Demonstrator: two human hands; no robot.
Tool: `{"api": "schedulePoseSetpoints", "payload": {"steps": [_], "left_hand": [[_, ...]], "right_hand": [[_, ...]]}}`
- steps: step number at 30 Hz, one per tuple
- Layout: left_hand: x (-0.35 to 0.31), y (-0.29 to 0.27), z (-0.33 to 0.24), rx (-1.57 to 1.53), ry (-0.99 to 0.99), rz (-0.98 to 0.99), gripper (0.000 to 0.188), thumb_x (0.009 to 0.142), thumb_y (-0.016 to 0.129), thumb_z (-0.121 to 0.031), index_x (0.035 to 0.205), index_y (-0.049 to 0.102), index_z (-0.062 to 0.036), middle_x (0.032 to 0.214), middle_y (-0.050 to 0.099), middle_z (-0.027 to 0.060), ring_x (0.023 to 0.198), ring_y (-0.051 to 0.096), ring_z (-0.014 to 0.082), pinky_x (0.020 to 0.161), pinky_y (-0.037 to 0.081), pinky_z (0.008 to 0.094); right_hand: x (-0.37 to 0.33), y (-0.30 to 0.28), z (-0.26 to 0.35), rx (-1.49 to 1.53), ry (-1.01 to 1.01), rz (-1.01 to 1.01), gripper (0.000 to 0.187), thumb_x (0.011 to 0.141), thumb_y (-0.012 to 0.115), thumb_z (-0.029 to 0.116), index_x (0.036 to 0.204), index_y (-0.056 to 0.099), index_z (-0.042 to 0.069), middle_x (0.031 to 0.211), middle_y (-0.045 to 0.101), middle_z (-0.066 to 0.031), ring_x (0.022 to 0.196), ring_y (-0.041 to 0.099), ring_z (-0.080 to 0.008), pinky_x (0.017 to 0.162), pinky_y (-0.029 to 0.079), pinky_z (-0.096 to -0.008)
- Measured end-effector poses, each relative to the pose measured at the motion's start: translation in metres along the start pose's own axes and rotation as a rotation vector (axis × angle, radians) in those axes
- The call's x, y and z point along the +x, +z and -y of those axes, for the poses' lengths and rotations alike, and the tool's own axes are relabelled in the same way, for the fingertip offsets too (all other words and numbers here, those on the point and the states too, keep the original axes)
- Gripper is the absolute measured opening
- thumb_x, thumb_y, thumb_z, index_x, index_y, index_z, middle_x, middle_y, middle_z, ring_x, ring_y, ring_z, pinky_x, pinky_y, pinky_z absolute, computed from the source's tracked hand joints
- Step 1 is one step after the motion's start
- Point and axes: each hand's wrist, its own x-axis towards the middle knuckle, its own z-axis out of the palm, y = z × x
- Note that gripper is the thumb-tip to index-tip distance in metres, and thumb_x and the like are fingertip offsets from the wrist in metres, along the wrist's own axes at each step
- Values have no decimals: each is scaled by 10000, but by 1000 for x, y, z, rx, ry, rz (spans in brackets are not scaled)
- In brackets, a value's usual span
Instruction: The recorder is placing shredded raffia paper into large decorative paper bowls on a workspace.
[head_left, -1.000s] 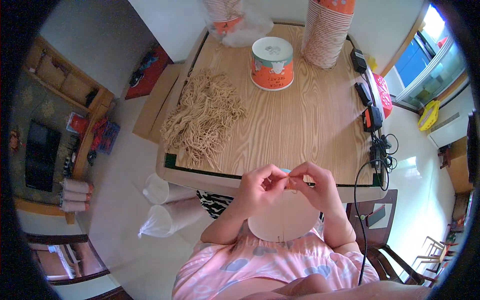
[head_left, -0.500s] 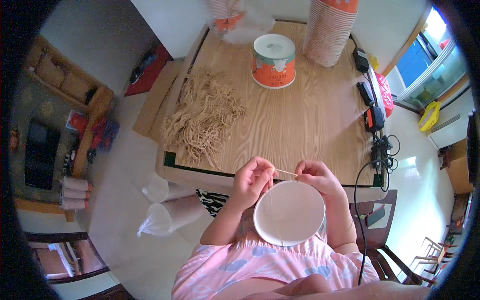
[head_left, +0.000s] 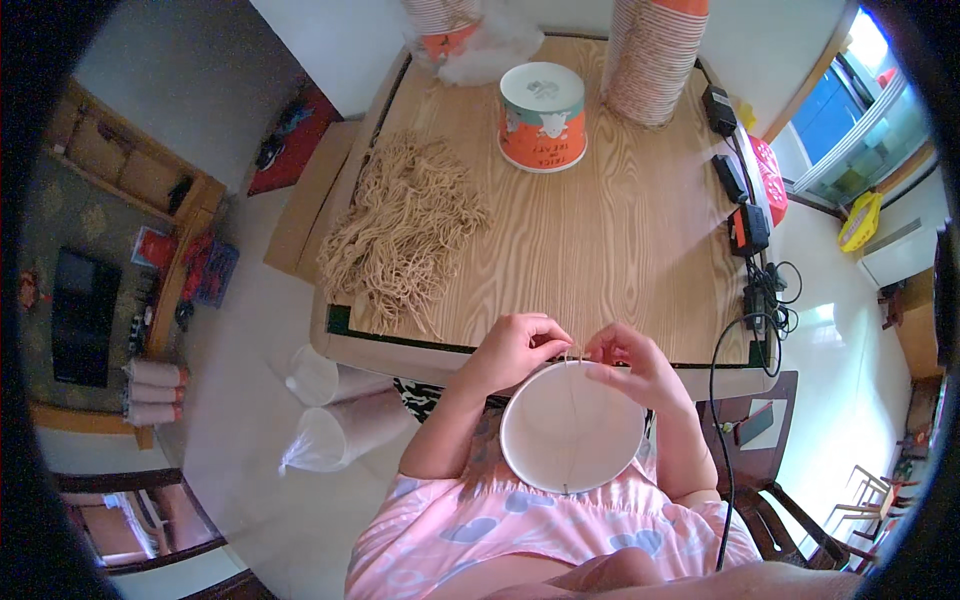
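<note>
A white paper bucket (head_left: 570,430) rests in my lap, its open mouth facing up. A thin beige cord (head_left: 571,400) runs across the mouth from the far rim to the near one. At the far rim my left hand (head_left: 522,350) pinches the cord between thumb and fingertips. Close beside it, my right hand (head_left: 628,362) has its fingers closed at the same spot, with the thumb over the rim. The cord between the right fingertips is mostly hidden. Beyond my hands, a tangled heap of beige cords (head_left: 405,230) lies on the left of the table.
An upside-down orange and green bucket (head_left: 543,118) stands on the wooden table (head_left: 600,250). Behind it rises a tall stack of nested buckets (head_left: 655,65). Black adapters and cables (head_left: 748,230) line the right edge. Bagged bucket stacks (head_left: 345,435) lie on the floor at left.
My hands have come closer together at the far rim. The cord stretched between them before is now drawn in short at the rim. The view has shifted slightly.
</note>
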Motion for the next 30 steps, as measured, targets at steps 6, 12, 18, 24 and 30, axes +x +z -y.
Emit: {"api": "schedulePoseSetpoints", "payload": {"steps": [6,12,18,24,30], "left_hand": [[-5,-5,-19,-349,-21,68,240,839,685,-157,1040,641,-32,870,654,44,779,615,100,677,498,256],[-26,-8,-39,-9,203,3,187,813,718,-167,926,625,-50,831,618,24,683,555,91,597,453,228],[-37,1,-47,-79,133,-91,106,796,703,-93,811,624,-23,738,580,28,633,552,109,562,453,250],[-33,7,-49,225,142,-159,65,779,684,-36,802,624,-22,777,629,50,715,613,128,587,496,271],[-32,26,-48,117,110,-310,83,783,675,-11,806,595,-17,759,622,57,672,609,131,554,487,257]], "right_hand": [[-14,5,30,-340,-220,-144,134,744,703,14,835,604,23,773,554,-63,699,558,-174,620,463,-285],[-20,15,43,-494,-375,-148,177,684,697,-58,811,590,6,778,541,-67,660,556,-178,560,446,-271],[-32,11,37,-505,-359,-71,198,705,711,-1,867,613,56,798,547,-77,709,585,-264,589,482,-349],[-28,12,48,-342,-378,55,131,738,722,22,773,597,9,713,553,-69,625,573,-179,528,431,-260],[-14,11,36,-183,-4,28,137,851,664,146,870,660,10,709,628,-67,657,574,-123,586,461,-274]]}}
